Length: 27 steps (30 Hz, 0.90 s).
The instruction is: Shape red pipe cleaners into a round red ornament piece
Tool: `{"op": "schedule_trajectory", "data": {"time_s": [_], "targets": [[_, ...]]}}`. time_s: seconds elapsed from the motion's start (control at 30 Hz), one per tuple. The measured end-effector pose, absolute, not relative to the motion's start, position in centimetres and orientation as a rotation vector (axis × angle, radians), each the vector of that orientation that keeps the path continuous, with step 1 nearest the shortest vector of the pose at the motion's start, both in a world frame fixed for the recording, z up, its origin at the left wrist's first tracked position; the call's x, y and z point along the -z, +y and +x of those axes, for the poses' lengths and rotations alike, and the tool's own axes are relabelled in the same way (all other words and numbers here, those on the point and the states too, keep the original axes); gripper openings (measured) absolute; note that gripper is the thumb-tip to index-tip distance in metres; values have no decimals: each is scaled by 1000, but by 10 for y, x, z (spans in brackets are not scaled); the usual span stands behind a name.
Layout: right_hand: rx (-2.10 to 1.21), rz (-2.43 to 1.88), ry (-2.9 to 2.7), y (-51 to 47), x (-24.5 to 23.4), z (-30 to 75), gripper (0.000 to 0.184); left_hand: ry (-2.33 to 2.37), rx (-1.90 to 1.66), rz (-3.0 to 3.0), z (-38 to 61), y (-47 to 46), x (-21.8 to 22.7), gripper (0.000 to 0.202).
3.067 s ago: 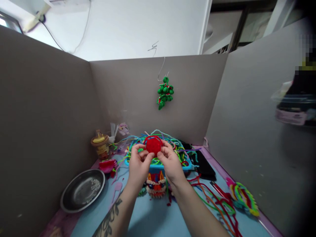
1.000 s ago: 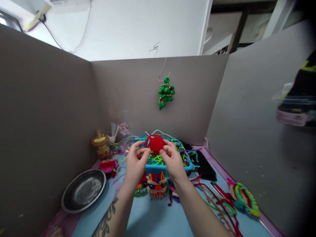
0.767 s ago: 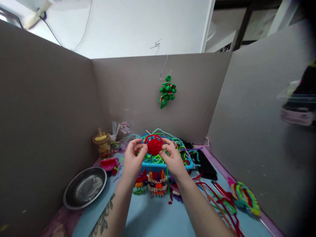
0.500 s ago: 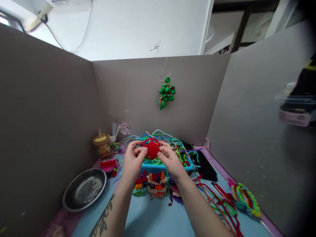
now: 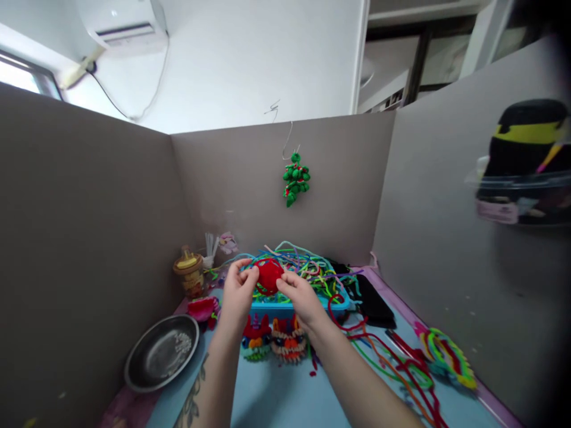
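A rounded red piece point(image 5: 269, 276) that looks bent and wound from fuzzy pipe cleaner is held up above the table, with thin loops at its edge. Its left edge is pinched by my left hand point(image 5: 239, 288), thumb against fingers. On the other edge, my right hand point(image 5: 298, 292) pinches it at the lower right. Just behind it, a blue tray point(image 5: 285, 309) overflows with colourful pipe cleaners point(image 5: 319, 267). Below my hands stand small fuzzy animal-face figures, one red and green point(image 5: 256, 339) and one orange and beige point(image 5: 289, 340). My right forearm hides part of the things beside them.
At left are a metal bowl point(image 5: 151, 370) with small white pieces and a brown-lidded cup point(image 5: 188, 273). Loose red pipe cleaners point(image 5: 388, 342) and a multicoloured bundle point(image 5: 446, 356) lie at right. A green ornament point(image 5: 295, 181) hangs on the grey partition point(image 5: 232, 172).
The view has tilted up and turned slightly right. Both hands still hold the red piece, which has turned a little and shows its loops less at the top.
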State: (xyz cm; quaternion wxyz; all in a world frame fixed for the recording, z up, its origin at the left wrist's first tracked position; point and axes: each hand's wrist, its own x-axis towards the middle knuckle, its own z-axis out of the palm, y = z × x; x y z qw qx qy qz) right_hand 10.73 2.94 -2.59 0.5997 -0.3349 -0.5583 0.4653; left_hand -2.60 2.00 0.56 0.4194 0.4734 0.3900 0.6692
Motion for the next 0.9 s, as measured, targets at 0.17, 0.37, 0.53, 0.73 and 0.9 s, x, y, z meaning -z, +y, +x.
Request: {"op": "schedule_trajectory", "data": {"time_s": [0.17, 0.37, 0.53, 0.73, 0.9], "targets": [[-1127, -814, -1245, 9, 30, 115, 30, 1061, -1746, 1057, -32, 16, 3, 36], [-1162, -918, -1325, -51, 74, 149, 29, 997, -1267, 980, -31, -39, 47, 39], [-1182, -972, -1375, -80, 105, 166, 27, 935, -1072, 919, -26, -59, 78, 30], [-1181, -1007, -1403, -84, 125, 174, 28, 870, -978, 902, -23, -60, 95, 33], [-1261, -985, -1404, -87, 125, 177, 32, 885, -940, 835, -23, -64, 103, 34]]}}
